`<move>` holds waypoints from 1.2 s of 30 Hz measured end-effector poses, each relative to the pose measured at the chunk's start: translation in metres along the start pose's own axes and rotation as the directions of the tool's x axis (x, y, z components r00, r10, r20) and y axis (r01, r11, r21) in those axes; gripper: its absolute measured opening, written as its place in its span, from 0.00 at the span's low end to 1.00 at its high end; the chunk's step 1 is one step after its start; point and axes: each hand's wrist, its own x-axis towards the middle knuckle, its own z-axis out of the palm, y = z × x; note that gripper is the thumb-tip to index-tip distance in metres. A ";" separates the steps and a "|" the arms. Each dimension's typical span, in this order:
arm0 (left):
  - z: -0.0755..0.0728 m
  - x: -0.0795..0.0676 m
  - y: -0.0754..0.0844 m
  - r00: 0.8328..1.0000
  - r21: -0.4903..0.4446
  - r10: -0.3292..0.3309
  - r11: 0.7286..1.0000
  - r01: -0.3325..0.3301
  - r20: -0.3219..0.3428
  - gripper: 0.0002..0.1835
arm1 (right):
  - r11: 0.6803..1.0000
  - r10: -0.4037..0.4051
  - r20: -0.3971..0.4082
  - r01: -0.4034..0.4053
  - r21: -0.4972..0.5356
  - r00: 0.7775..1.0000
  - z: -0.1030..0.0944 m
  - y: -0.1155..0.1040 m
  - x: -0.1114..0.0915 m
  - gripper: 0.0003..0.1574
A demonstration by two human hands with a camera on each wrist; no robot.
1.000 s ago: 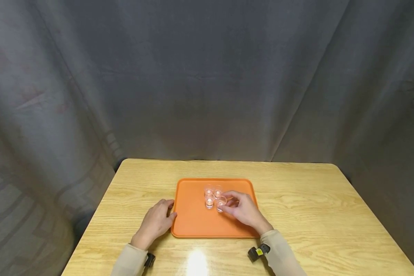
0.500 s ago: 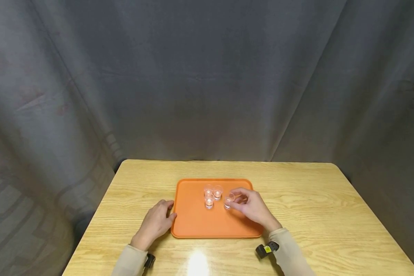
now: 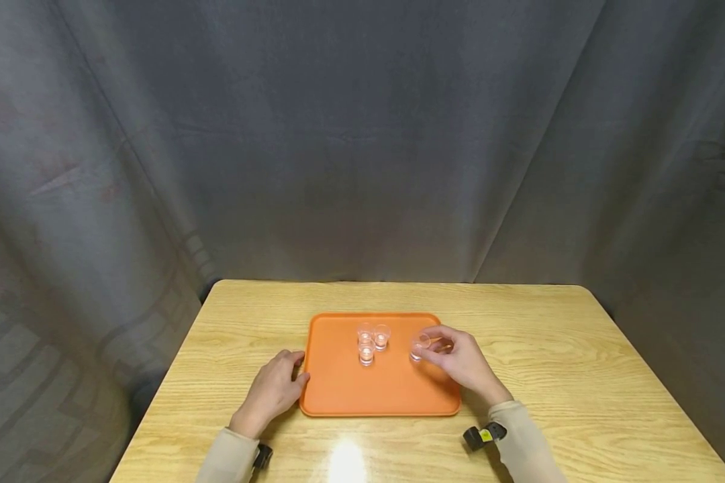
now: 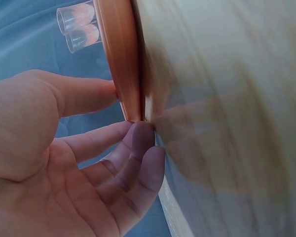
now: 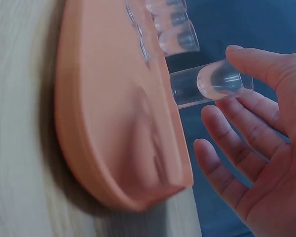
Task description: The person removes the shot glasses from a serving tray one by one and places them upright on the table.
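My right hand [image 3: 459, 359] pinches a clear shot glass [image 3: 419, 347] near its rim, between the thumb and a finger. It stands upright at the right part of the orange tray [image 3: 350, 396], seen also in the right wrist view as a clear cylinder [image 5: 192, 86]. Close together near the tray's middle stand three more clear shot glasses [image 3: 366, 353]. At the tray's left rim [image 4: 121, 54] my left hand [image 3: 273, 388] rests, thumb and fingertips touching the edge. In the left wrist view its fingers [image 4: 143, 138] lie loosely bent against rim and table.
The tray lies on a light wooden table [image 3: 556, 376]. A grey curtain [image 3: 350, 147] hangs behind the table and at its sides. Each wrist wears a small black camera [image 3: 482, 436] on a strap below a beige sleeve.
My right hand has moved to the right with the pinched shot glass, away from the other three, which stay in place. The left hand has not moved.
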 end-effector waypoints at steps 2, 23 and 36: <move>0.000 0.000 0.000 1.000 0.002 0.001 1.000 -0.001 0.002 0.24 | 1.000 -0.004 -0.005 0.004 -0.003 1.000 -0.005 0.002 0.000 0.25; -0.001 -0.001 -0.003 1.000 0.002 -0.008 1.000 0.008 0.012 0.24 | 0.997 0.007 -0.072 -0.012 -0.071 0.997 -0.043 0.023 -0.006 0.28; -0.001 0.000 -0.004 1.000 -0.018 -0.010 1.000 0.010 0.018 0.24 | 0.988 0.051 -0.164 -0.074 -0.138 0.985 -0.070 0.056 -0.015 0.30</move>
